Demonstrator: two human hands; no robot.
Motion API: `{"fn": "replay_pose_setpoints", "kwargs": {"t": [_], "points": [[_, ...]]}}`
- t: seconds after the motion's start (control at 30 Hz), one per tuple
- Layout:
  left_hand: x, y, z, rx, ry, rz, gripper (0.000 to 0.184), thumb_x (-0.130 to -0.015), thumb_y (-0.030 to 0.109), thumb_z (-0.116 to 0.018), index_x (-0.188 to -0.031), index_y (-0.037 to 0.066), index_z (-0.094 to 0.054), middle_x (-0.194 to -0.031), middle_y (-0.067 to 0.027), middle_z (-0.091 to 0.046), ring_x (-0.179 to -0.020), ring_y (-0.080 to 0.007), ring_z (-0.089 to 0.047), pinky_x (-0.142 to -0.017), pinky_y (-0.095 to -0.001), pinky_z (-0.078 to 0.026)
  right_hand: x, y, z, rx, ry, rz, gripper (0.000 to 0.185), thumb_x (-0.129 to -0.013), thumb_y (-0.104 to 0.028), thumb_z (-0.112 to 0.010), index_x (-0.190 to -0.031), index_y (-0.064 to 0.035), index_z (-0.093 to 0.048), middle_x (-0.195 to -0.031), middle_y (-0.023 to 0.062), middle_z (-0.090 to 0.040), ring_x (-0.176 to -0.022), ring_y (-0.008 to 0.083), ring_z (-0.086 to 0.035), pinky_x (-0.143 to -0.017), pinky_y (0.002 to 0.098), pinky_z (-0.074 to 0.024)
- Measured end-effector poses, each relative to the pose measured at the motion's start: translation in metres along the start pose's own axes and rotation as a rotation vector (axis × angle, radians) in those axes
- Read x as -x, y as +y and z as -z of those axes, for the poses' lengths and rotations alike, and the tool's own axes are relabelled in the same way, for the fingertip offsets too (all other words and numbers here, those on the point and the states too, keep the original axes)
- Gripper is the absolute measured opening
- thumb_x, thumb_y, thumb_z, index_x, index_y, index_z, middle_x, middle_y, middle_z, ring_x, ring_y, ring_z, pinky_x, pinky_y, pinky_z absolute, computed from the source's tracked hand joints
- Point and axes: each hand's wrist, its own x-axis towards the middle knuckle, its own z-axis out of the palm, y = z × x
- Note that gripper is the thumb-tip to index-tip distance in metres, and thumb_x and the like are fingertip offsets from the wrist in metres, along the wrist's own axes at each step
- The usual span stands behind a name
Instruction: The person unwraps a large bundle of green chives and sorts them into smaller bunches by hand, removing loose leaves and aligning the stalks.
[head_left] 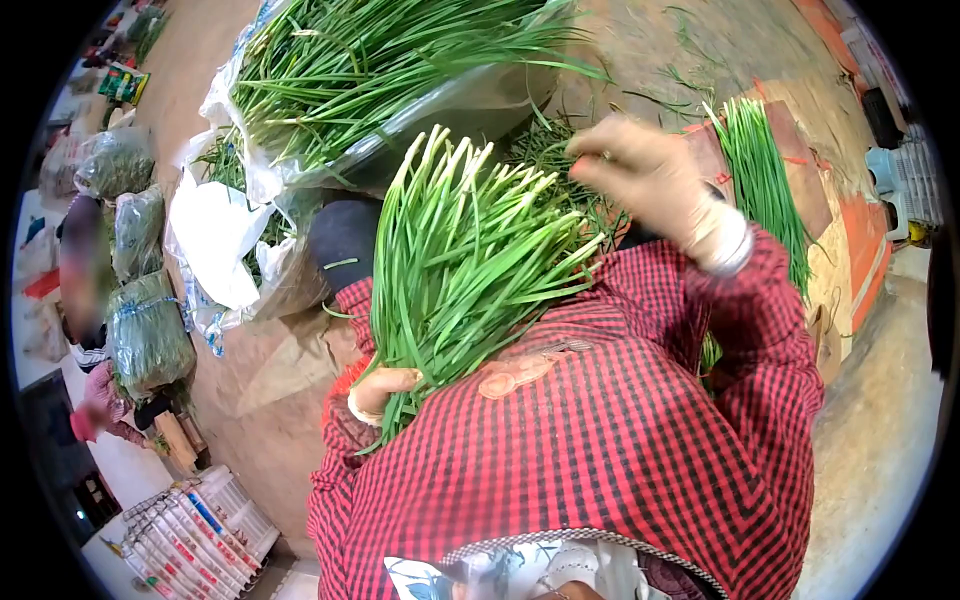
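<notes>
A large loose bunch of garlic chives [455,250] lies across my lap, pale cut ends pointing away from me and green leaves toward me. My left hand [388,390] is closed around the leafy end at the left. Raised beside the pale ends at the right is my right hand [645,175], blurred by motion; its fingers look stretched out and apart, with nothing visible in them. Beyond the bunch stands a big clear plastic bag [450,115] heaped with more chives [350,70]. A neat bundle of chives [755,170] rests to my right.
Loose green scraps [690,75] litter the floor. Orange-edged boards [835,250] lie at the right, near a pale blue scale-like device [885,170]. Packed bags of greens [150,335] line the left, near another person [95,405]. Stacked white crates [195,535] stand at the lower left.
</notes>
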Motion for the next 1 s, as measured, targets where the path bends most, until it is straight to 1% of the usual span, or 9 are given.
{"fn": "replay_pose_setpoints", "kwargs": {"t": [0.1,0.2,0.43,0.47,0.67,0.77,0.8,0.87,1.0], "points": [[-0.004,0.007,-0.013,-0.025,-0.011,-0.018,0.064,-0.081,0.004,-0.063,-0.140,-0.003,-0.039,-0.137,-0.0148,-0.051,-0.127,-0.0242,-0.047,-0.109,-0.0366,-0.033,0.005,-0.030,-0.026,0.392,-0.344,-0.009,0.043,-0.081,-0.046,-0.069,-0.095,-0.0054,-0.067,-0.090,0.0084,-0.064,-0.087,0.0287,-0.065,-0.073,0.0370,-0.0520],[-0.011,0.013,-0.031,-0.051,-0.034,-0.097,0.070,-0.081,0.003,-0.062,-0.144,-0.001,-0.033,-0.141,-0.0140,-0.046,-0.132,-0.0238,-0.042,-0.111,-0.0365,-0.031,0.006,-0.013,-0.044,0.419,-0.290,-0.017,0.049,-0.084,-0.052,-0.063,-0.102,-0.0057,-0.064,-0.090,0.0118,-0.063,-0.085,0.0319,-0.064,-0.071,0.0411,-0.0519],[-0.016,0.017,-0.049,0.032,-0.158,-0.248,0.084,-0.079,0.002,-0.063,-0.152,0.007,-0.022,-0.149,-0.0097,-0.040,-0.137,-0.0194,-0.037,-0.113,-0.0350,-0.028,-0.001,-0.017,-0.061,-0.201,-0.423,-0.068,0.015,-0.090,-0.016,-0.064,-0.091,-0.0015,-0.067,-0.076,0.0097,-0.062,-0.066,0.0207,-0.061,-0.060,0.0311,-0.0467],[-0.018,0.013,-0.042,0.033,-0.142,-0.268,0.084,-0.079,0.002,-0.063,-0.152,0.007,-0.022,-0.149,-0.0097,-0.040,-0.137,-0.0194,-0.037,-0.113,-0.0350,-0.028,-0.005,-0.026,-0.051,-0.415,-0.540,-0.483,0.017,-0.093,-0.014,-0.060,-0.091,0.0017,-0.066,-0.075,0.0056,-0.062,-0.058,0.0113,-0.056,-0.054,0.0257,-0.0439],[-0.015,0.006,-0.033,-0.041,-0.166,-0.250,0.079,-0.079,0.004,-0.063,-0.150,0.006,-0.028,-0.144,-0.0087,-0.046,-0.132,-0.0191,-0.044,-0.110,-0.0344,-0.032,0.002,0.015,-0.010,-0.376,-0.317,-0.589,0.024,-0.100,-0.022,-0.055,-0.090,-0.0018,-0.062,-0.059,-0.0019,-0.056,-0.049,0.0054,-0.048,-0.046,0.0212,-0.0376],[-0.016,0.006,-0.036,0.096,-0.184,-0.262,0.078,-0.079,0.001,-0.062,-0.149,0.006,-0.030,-0.144,-0.0098,-0.046,-0.133,-0.0204,-0.043,-0.112,-0.0346,-0.030,0.013,0.055,0.001,-0.251,-0.206,-0.435,0.038,-0.098,-0.029,-0.056,-0.122,0.0007,-0.059,-0.102,0.0090,-0.066,-0.088,0.0127,-0.062,-0.070,0.0238,-0.0496],[-0.021,0.003,-0.036,0.073,-0.123,-0.325,0.058,-0.080,0.000,-0.064,-0.136,0.003,-0.050,-0.131,-0.0129,-0.058,-0.123,-0.0218,-0.054,-0.105,-0.0367,-0.041,0.018,0.048,-0.002,-0.360,-0.216,-0.543,0.047,-0.098,-0.033,-0.056,-0.131,0.0000,-0.051,-0.116,0.0103,-0.059,-0.103,0.0154,-0.057,-0.077,0.0247,-0.0492],[-0.021,-0.004,-0.039,0.075,-0.086,-0.352,0.055,-0.080,0.001,-0.064,-0.133,0.002,-0.051,-0.128,-0.0134,-0.059,-0.119,-0.0221,-0.055,-0.102,-0.0366,-0.042,0.020,0.047,-0.015,-0.396,-0.414,-0.480,0.063,-0.098,-0.040,-0.054,-0.146,-0.0053,-0.035,-0.138,0.0118,-0.045,-0.128,0.0210,-0.045,-0.084,0.0250,-0.0495],[-0.015,-0.014,-0.033,0.124,-0.064,-0.335,0.047,-0.080,0.003,-0.063,-0.126,0.001,-0.053,-0.120,-0.0143,-0.060,-0.111,-0.0226,-0.056,-0.097,-0.0366,-0.044,0.018,0.027,-0.036,-0.469,-0.329,-0.397,0.032,-0.097,-0.028,-0.051,-0.111,-0.0004,-0.058,-0.103,0.0045,-0.060,-0.096,0.0159,-0.057,-0.080,0.0273,-0.0452]]}}
